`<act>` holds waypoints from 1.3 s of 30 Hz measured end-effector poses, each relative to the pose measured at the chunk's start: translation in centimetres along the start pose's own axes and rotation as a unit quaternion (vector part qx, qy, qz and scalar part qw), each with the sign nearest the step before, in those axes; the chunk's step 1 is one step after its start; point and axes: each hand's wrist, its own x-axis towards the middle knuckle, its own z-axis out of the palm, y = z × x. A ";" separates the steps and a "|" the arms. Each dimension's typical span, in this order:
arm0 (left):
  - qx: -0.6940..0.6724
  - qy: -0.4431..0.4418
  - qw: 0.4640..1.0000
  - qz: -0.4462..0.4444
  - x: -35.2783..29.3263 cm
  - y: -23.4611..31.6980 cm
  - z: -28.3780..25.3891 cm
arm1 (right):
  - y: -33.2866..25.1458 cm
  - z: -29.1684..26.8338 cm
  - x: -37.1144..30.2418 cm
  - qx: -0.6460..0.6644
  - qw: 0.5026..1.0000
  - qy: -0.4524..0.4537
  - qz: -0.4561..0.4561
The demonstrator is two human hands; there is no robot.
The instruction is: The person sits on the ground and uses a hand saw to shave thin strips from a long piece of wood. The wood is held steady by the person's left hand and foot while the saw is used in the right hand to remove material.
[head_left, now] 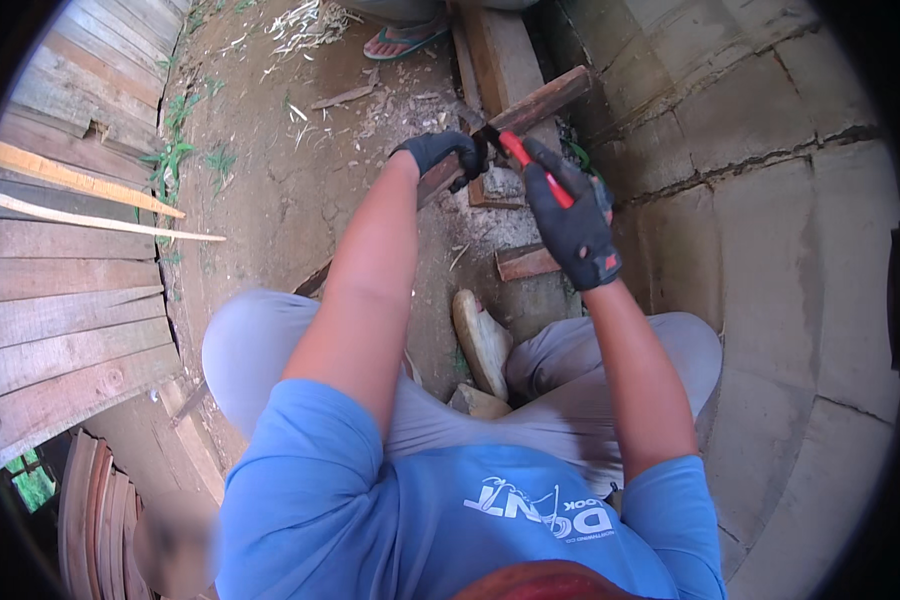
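Note:
My right hand, in a dark work glove, is wrapped round the red handle of a hand tool. The tool points forward and left, and its dark head lies close to my left hand, so its exact kind is hard to make out. My left hand, also gloved, curls over the near end of a rough wooden bar. This bar slants from my left hand up to the right, across a thicker wooden beam on the ground. The tool's head meets or overlaps the bar beside my left fingers.
A block wall stands close on the right. Wooden planks line the left, with two pale split strips jutting inward. A short wood block lies by my foot. Ahead is another person's sandalled foot near shavings.

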 end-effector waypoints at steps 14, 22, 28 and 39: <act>0.598 0.448 0.664 0.034 -4.3 1.0 9.5 | 0.8 1.1 1.4 0.026 0.999 -0.033 -0.005; 0.566 0.416 0.706 0.088 -4.3 0.8 7.0 | 2.4 2.2 0.3 0.037 0.998 -0.054 0.011; 0.556 0.406 0.724 0.055 -5.1 1.7 6.7 | 2.0 2.5 -0.1 0.013 0.998 -0.067 0.013; 0.533 0.311 0.786 -0.035 -4.6 1.0 7.5 | 3.1 -0.5 -2.2 0.025 0.998 -0.053 -0.006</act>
